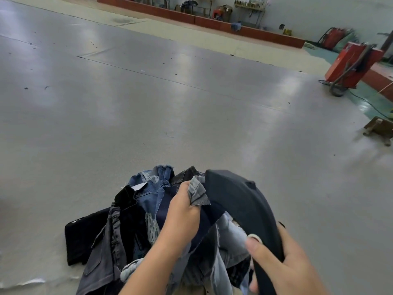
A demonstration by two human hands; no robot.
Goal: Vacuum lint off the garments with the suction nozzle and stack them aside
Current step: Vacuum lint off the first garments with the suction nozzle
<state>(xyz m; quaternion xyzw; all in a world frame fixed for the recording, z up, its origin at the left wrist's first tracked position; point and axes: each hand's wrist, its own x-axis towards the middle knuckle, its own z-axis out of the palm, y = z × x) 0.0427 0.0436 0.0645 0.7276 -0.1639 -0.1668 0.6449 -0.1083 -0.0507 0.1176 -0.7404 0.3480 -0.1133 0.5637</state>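
A heap of denim garments (131, 226) in blue, grey and black lies on the grey surface (148, 103) right in front of me. My left hand (185, 205) grips a grey denim piece (198, 192) lifted from the top of the heap. My right hand (282, 265) holds the dark curved suction nozzle (240, 199), whose tip arches up just right of the grey piece. The lower part of the nozzle runs out of view at the bottom edge.
A red machine on wheels (350, 67) with a cable stands at the far right. A wooden block (380, 128) lies at the right edge. A low red-brown ledge (212, 20) with benches and clutter runs along the back wall.
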